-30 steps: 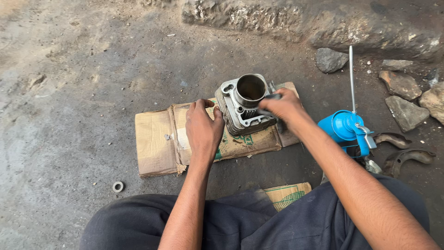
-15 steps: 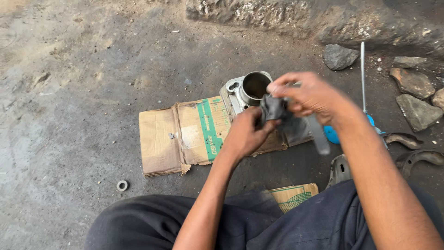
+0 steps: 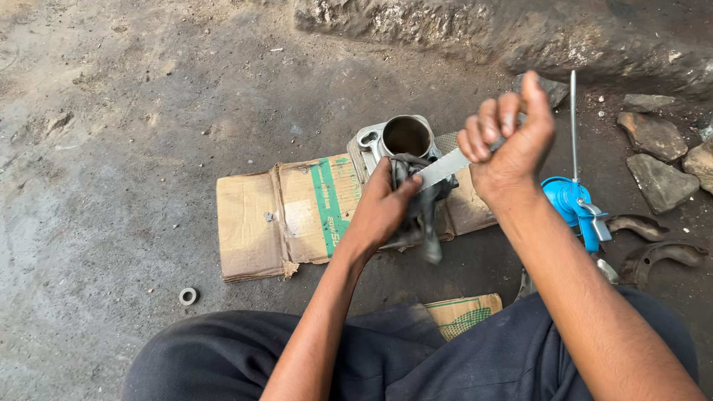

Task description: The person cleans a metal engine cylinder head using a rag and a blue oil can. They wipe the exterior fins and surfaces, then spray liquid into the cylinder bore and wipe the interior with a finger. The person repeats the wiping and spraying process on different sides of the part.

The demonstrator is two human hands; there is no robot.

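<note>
A flattened cardboard box [image 3: 286, 215] with a green stripe lies on the stained concrete floor [image 3: 134, 126]. A small metal ring [image 3: 188, 296] sits on the floor near the cardboard's lower left corner. To the right stands a blue oil can [image 3: 568, 199] with a long thin spout, beside two curved brake shoes [image 3: 653, 245]. Several grey stones [image 3: 657, 160] lie along the floor's right edge, below a rough stone kerb [image 3: 520, 37].

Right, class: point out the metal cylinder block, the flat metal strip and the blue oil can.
Metal cylinder block [image 3: 405, 135], head view: on the rim of its round bore.
Flat metal strip [image 3: 443, 168], head view: on the bare blade between the two hands.
Blue oil can [image 3: 566, 198], head view: on its blue body.
</note>
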